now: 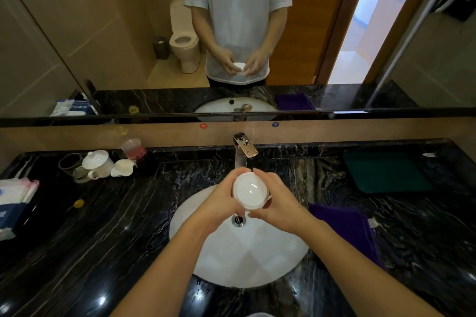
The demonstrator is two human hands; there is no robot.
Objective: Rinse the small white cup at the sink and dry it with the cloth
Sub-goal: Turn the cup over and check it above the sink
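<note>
The small white cup [250,192] is held over the white sink basin [247,255], just below the tap's spout [243,148]. My left hand [219,201] grips its left side and my right hand [277,201] grips its right side. The cup's open mouth faces up toward me. I cannot make out running water. A purple cloth [345,229] lies on the black marble counter right of the basin, apart from both hands.
A dark green cloth [383,171] lies at the back right. At the back left stand a white teapot [99,162], a white pitcher [123,167], glasses and a cup of pink liquid [134,149]. Tissue packs [15,201] sit at the left edge. A mirror spans the wall.
</note>
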